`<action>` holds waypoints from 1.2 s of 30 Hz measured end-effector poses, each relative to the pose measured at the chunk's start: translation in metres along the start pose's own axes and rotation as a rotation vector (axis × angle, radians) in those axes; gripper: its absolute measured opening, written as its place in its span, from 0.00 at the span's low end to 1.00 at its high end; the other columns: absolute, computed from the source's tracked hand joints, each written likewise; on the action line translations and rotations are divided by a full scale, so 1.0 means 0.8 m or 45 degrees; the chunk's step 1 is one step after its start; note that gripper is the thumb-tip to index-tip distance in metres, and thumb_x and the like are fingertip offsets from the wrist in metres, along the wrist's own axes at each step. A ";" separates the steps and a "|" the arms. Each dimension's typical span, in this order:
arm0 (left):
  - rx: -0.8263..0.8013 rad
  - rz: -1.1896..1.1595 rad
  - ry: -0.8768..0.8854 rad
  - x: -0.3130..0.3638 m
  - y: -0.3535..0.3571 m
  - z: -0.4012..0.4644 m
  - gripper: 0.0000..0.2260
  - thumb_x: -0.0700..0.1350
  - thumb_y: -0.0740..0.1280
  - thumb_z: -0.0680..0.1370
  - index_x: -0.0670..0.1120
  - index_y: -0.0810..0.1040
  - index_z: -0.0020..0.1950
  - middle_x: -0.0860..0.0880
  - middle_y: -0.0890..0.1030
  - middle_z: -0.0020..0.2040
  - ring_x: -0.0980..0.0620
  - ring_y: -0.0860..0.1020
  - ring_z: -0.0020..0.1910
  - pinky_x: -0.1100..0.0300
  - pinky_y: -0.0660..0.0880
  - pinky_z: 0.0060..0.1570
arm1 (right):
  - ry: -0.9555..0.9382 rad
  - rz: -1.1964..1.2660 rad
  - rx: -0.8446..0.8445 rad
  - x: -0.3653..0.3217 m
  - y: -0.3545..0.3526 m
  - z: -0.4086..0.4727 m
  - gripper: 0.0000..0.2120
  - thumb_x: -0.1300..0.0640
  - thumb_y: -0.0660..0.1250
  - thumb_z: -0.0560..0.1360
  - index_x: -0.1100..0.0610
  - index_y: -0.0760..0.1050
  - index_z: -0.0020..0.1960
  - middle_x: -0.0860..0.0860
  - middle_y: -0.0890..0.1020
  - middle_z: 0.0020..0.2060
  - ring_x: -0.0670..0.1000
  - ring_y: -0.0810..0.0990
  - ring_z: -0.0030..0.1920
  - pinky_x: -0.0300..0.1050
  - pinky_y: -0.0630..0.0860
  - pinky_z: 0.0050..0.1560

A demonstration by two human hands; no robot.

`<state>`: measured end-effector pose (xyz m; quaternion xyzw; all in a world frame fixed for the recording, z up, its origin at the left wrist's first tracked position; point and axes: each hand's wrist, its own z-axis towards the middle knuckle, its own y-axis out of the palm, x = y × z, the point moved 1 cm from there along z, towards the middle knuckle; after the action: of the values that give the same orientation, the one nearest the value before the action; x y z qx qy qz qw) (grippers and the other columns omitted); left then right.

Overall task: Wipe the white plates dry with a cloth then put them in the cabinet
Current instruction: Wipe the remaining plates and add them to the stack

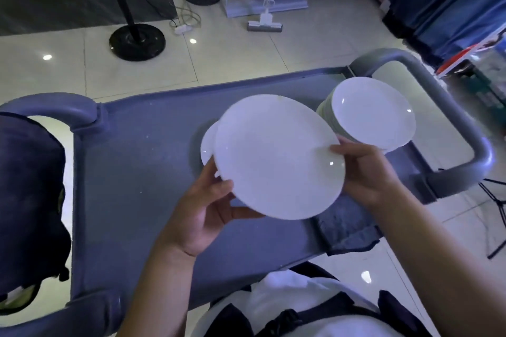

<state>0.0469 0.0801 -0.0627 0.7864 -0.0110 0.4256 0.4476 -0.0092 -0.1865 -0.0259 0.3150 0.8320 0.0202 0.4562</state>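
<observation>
I hold a white plate [276,156] tilted above the grey cart top [137,172]. My left hand [208,208] grips its near-left rim, thumb on top and fingers beneath. My right hand [361,169] grips the right rim. Beneath the held plate, another white plate [208,142] peeks out at the left, lying on the cart. A stack of several white plates [369,113] stands at the cart's far right. A grey cloth [347,224] lies on the cart's near right edge, below my right hand, held by neither hand.
The cart has curved grey handles at the left [49,109] and right [451,107]. A dark bag [30,200] hangs at the left. On the tiled floor beyond stand round black stand bases [137,41], cables and a mop [265,22].
</observation>
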 end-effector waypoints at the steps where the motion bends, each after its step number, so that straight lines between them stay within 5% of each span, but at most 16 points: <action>1: 0.072 -0.006 0.041 -0.002 0.008 0.000 0.30 0.44 0.75 0.71 0.53 0.74 0.73 0.44 0.78 0.70 0.41 0.80 0.63 0.41 0.84 0.45 | 0.015 0.029 -0.002 0.005 0.001 0.005 0.22 0.66 0.59 0.74 0.59 0.78 0.66 0.58 0.81 0.55 0.58 0.78 0.55 0.57 0.71 0.64; 7: 0.457 0.040 0.159 -0.011 0.030 -0.013 0.25 0.34 0.64 0.71 0.51 0.80 0.65 0.48 0.84 0.60 0.48 0.83 0.57 0.51 0.83 0.39 | 0.125 -0.150 -0.135 0.006 -0.010 0.018 0.10 0.55 0.65 0.80 0.56 0.82 0.55 0.54 0.83 0.50 0.53 0.82 0.47 0.48 0.81 0.45; 11: 0.564 0.120 0.212 -0.017 0.037 -0.021 0.28 0.28 0.57 0.76 0.52 0.77 0.69 0.49 0.82 0.64 0.47 0.81 0.61 0.46 0.84 0.44 | -0.156 -1.294 0.073 0.024 -0.088 0.029 0.13 0.56 0.71 0.78 0.56 0.81 0.62 0.53 0.84 0.57 0.49 0.80 0.54 0.44 0.75 0.55; 14: 0.652 0.174 0.194 -0.024 0.040 -0.025 0.28 0.27 0.55 0.77 0.55 0.81 0.62 0.51 0.82 0.62 0.47 0.81 0.60 0.46 0.83 0.41 | -0.141 -2.041 -0.119 0.055 -0.143 0.030 0.20 0.56 0.68 0.77 0.49 0.76 0.69 0.50 0.78 0.67 0.53 0.76 0.65 0.48 0.69 0.66; 17: 0.715 0.228 0.161 -0.033 0.047 -0.029 0.27 0.27 0.58 0.76 0.55 0.81 0.60 0.51 0.82 0.60 0.47 0.82 0.58 0.46 0.83 0.40 | -0.204 -2.437 -0.295 0.087 -0.165 0.031 0.27 0.54 0.64 0.76 0.45 0.67 0.75 0.44 0.71 0.72 0.51 0.67 0.72 0.52 0.56 0.72; 21: 0.796 0.311 0.120 -0.048 0.058 -0.032 0.27 0.29 0.67 0.69 0.52 0.79 0.63 0.49 0.81 0.62 0.46 0.82 0.58 0.44 0.83 0.42 | -0.265 -2.682 -0.317 0.086 -0.155 0.046 0.19 0.52 0.64 0.76 0.50 0.73 0.66 0.51 0.74 0.61 0.56 0.74 0.63 0.54 0.61 0.69; 27: 0.870 0.346 0.076 -0.062 0.078 -0.026 0.25 0.28 0.65 0.72 0.49 0.77 0.65 0.50 0.82 0.59 0.44 0.80 0.59 0.48 0.83 0.38 | -0.011 -2.721 -0.657 0.054 -0.125 0.075 0.12 0.55 0.71 0.70 0.53 0.76 0.53 0.53 0.80 0.50 0.58 0.81 0.51 0.45 0.73 0.45; 31: 0.886 0.370 0.078 -0.068 0.091 -0.027 0.26 0.31 0.68 0.67 0.51 0.78 0.62 0.51 0.83 0.57 0.45 0.81 0.57 0.49 0.83 0.38 | 0.283 -2.726 -0.868 0.040 -0.113 0.085 0.19 0.56 0.74 0.70 0.55 0.77 0.59 0.53 0.82 0.52 0.57 0.80 0.50 0.44 0.73 0.43; 36: 0.920 0.430 0.103 -0.072 0.106 -0.033 0.28 0.33 0.68 0.65 0.49 0.77 0.65 0.52 0.83 0.55 0.48 0.82 0.55 0.48 0.83 0.39 | 0.227 -2.469 -0.921 0.018 -0.122 0.079 0.21 0.60 0.73 0.70 0.51 0.76 0.62 0.50 0.81 0.55 0.55 0.79 0.53 0.47 0.75 0.48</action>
<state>-0.0407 0.0272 -0.0367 0.8629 0.0282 0.5002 0.0659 -0.0153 -0.2729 -0.1045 -0.6479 0.7032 -0.0837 0.2808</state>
